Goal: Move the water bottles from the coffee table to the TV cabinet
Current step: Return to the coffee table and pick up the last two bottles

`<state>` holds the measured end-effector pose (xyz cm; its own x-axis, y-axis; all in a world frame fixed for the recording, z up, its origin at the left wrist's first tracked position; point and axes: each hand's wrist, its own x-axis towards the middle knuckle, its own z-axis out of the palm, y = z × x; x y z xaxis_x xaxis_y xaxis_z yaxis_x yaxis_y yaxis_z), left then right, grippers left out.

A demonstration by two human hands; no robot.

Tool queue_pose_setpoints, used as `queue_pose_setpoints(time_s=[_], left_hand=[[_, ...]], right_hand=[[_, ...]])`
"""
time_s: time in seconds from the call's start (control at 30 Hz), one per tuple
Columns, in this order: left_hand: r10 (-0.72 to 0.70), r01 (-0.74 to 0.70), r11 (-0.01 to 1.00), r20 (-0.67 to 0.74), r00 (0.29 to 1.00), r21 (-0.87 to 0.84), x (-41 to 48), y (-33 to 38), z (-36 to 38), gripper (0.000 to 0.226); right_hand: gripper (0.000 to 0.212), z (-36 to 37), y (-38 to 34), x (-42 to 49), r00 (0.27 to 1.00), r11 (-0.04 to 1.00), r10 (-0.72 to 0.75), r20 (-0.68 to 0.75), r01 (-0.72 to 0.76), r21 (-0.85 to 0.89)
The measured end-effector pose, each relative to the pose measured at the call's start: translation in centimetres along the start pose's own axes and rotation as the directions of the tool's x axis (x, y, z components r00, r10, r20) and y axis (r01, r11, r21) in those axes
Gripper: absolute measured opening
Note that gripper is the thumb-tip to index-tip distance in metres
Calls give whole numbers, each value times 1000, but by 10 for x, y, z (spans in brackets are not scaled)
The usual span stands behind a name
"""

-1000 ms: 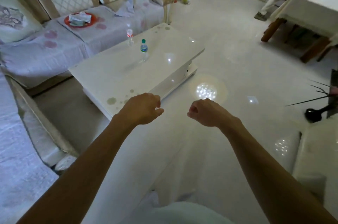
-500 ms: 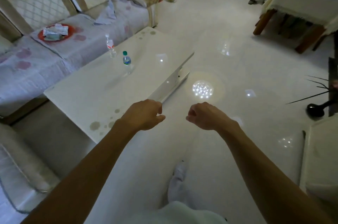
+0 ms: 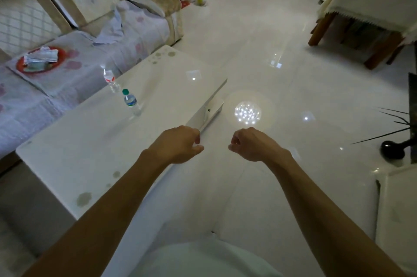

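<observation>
The person has stepped closer to the table (image 3: pixel 67 152). The green-cap bottle (image 3: pixel 130 101) and red-label bottle (image 3: pixel 109 78) now stand nearer the left hand (image 3: pixel 178 144).

Two upright bottles (image 3: pixel 130 105) on coffee table (image 3: pixel 67 154)
</observation>
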<state>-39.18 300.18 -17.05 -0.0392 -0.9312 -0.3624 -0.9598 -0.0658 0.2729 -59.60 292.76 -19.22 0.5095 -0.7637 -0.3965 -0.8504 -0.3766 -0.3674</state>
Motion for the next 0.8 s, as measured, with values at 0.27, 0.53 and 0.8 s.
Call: queue_pose_setpoints(time_s=[0.27,0.53,0.8], left_hand=[[-2,2,999,17,1000,34,95,-2,-27,37],[20,-20,1000,22,1000,-7,231,-19,-66,38],[79,-79,997,52,995,-11,359,-24,-121,37]], right_hand=[[36,-37,37,82,1000,999,6,23,-5,-42],[36,-97,71,194,997,995,51,49,-47,-89],[36,-171,93,302,997,994,73,38,-70,-83]])
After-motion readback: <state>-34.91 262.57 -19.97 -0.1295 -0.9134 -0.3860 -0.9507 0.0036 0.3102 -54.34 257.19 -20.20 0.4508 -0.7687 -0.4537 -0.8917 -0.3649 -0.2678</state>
